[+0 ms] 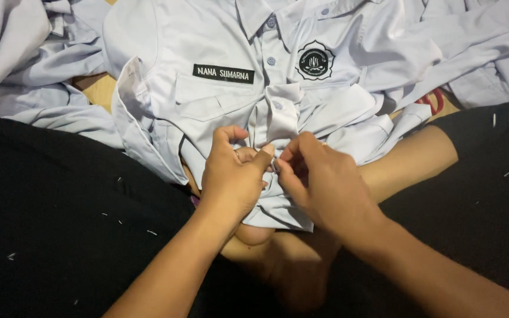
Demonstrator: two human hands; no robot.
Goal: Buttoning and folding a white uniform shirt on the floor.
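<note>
A pale lavender-white uniform shirt (207, 88) lies spread over my lap, with a black name patch, a round black chest badge (314, 60) and a row of small buttons down its front. My left hand (231, 174) pinches the shirt's front placket near its lower end. My right hand (319, 176) meets it there, fingertips closed on the same fold of cloth and on something small that I cannot make out. The bottom hem is bunched under both hands.
More pale shirts (25, 65) are heaped at the left and the upper right. Red scissor handles (434, 101) peek out from under cloth at the right. My black-clad legs and a bare foot (293, 265) fill the foreground, flecked with thread bits.
</note>
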